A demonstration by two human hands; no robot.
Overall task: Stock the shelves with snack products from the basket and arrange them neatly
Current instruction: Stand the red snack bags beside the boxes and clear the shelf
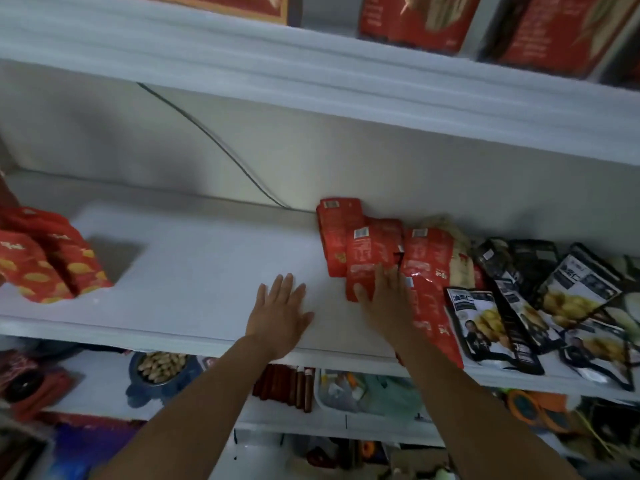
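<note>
Red snack packets (pixel 374 251) lie flat in a loose overlapping cluster mid-shelf (pixel 194 258), long axes running front to back. Right hand (pixel 384 299) rests on the nearest packet's front end, fingers straight, gripping nothing — clearly the nearer hand. Left hand (pixel 280 310) lies flat and spread on bare shelf just left of the cluster. Black packets (pixel 519 317) sprawl to the right.

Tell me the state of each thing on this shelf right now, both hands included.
red packets, lying flat, overlapping, in an uneven cluster by the back wall.
black bags, lying flat, overlapping, askew.
red and yellow bags, heaped at the left end.
left hand, open, flat on the shelf, holding nothing.
right hand, open, straight fingers resting on the red packets.
</note>
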